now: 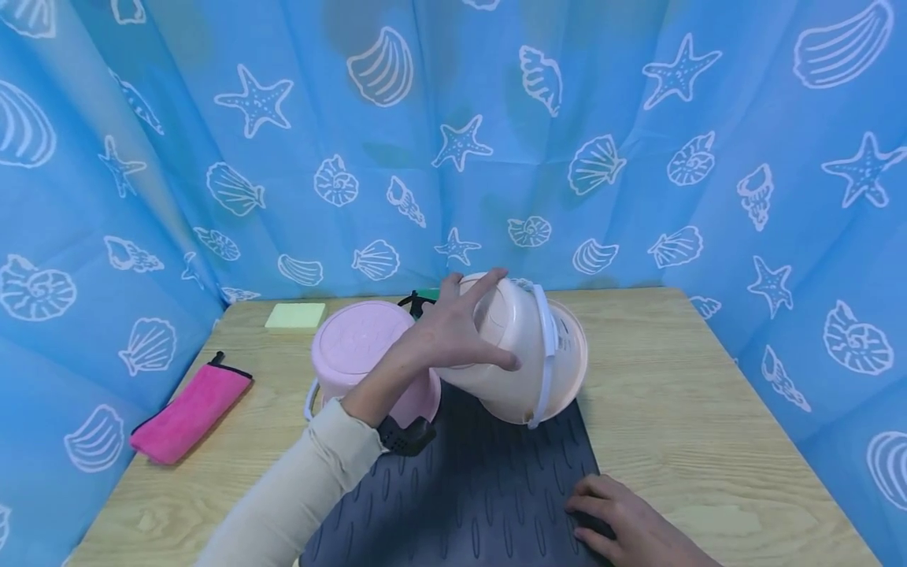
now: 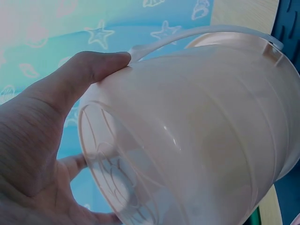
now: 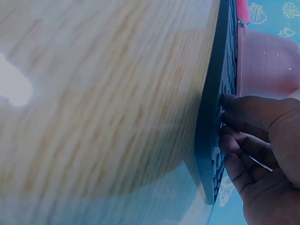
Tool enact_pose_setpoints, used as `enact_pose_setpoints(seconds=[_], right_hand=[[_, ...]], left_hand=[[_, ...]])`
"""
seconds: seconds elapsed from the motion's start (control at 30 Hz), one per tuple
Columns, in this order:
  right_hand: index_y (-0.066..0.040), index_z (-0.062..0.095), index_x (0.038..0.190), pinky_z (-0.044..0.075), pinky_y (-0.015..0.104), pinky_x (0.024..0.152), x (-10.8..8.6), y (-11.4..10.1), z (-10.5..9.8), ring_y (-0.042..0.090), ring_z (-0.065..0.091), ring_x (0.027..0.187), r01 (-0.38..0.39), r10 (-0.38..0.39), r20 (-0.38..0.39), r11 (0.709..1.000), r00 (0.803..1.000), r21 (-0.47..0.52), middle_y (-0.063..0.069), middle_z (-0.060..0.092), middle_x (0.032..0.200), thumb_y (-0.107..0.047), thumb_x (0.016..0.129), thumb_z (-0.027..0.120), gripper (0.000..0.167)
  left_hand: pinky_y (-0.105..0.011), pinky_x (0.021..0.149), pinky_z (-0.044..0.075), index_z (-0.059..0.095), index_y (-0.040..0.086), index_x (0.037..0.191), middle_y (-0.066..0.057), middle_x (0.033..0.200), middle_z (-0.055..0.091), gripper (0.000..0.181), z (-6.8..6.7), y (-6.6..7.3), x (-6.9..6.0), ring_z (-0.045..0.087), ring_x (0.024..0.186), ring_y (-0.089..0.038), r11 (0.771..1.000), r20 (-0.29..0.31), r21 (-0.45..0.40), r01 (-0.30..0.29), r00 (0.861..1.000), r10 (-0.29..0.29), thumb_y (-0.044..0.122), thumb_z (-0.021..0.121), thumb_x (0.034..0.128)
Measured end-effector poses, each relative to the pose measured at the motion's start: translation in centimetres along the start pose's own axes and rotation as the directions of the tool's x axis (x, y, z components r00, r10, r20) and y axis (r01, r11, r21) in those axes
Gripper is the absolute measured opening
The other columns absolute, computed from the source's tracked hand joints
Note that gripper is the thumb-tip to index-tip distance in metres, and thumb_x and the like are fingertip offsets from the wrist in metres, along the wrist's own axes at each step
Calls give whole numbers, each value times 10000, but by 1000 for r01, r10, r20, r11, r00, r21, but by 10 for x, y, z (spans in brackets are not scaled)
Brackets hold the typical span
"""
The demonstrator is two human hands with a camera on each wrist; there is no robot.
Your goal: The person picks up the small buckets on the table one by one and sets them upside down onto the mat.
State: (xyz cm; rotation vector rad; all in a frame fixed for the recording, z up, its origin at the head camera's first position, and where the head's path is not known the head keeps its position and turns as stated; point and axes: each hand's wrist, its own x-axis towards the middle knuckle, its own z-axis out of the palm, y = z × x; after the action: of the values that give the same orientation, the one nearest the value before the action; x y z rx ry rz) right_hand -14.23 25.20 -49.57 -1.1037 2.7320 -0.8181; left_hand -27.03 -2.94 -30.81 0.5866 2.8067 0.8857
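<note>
My left hand (image 1: 457,331) grips a cream bucket (image 1: 524,339) round its base end, thumb and fingers spread apart. The bucket is tilted on its side, its rim facing right and down over the dark ribbed mat (image 1: 482,496). In the left wrist view the thumb presses the bucket wall (image 2: 187,117) near its white handle (image 2: 201,32). Left of it, partly behind my forearm, a pink bucket (image 1: 357,339) stands upside down. My right hand (image 1: 623,520) rests with loosely bent fingers at the mat's right edge; in the right wrist view its fingertips (image 3: 229,101) touch the mat.
A pink cloth pouch or folded towel (image 1: 191,413) lies at the left of the wooden table (image 1: 708,425). Toward the back left is a pale yellow sponge (image 1: 296,316). A green and black item (image 1: 427,294) is partly hidden behind my left hand. A blue shell-patterned curtain (image 1: 453,197) surrounds the table.
</note>
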Motion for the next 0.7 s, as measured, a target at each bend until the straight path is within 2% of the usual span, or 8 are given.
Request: enact_pose_setpoints(seconds=[0.2,0.4,0.7], right_hand=[[-140,738,1075,524,262,709,-1,-1,1,16,517,904,8,-8,-14,1000,1000,-19,-107,558,1060,-211,920,739,170],[-138,735,1079,521,266,710,-2,-1,1,17,510,904,14,-15,-17,1000,1000,-27,-106,553,1061,-206,923,735,170],[-172,730,1123,531,282,770,0,-6,-2,29,517,941,-110,111,69,994,991,-10,-104,553,1095,-299,944,705,220]], left_hand=[[-692,912,422,205,460,1573,-179,1605,92,1104,5,1,3,231,1336,-625,999,14,38,32,999,-33,530,853,682],[-685,886,437,202,484,1566,-167,1566,155,1104,9,3,6,264,1312,-628,995,42,77,69,996,-73,543,853,676],[-674,890,455,183,477,1572,-163,1541,193,1111,12,5,10,291,1308,-609,991,57,106,82,994,-88,553,846,684]])
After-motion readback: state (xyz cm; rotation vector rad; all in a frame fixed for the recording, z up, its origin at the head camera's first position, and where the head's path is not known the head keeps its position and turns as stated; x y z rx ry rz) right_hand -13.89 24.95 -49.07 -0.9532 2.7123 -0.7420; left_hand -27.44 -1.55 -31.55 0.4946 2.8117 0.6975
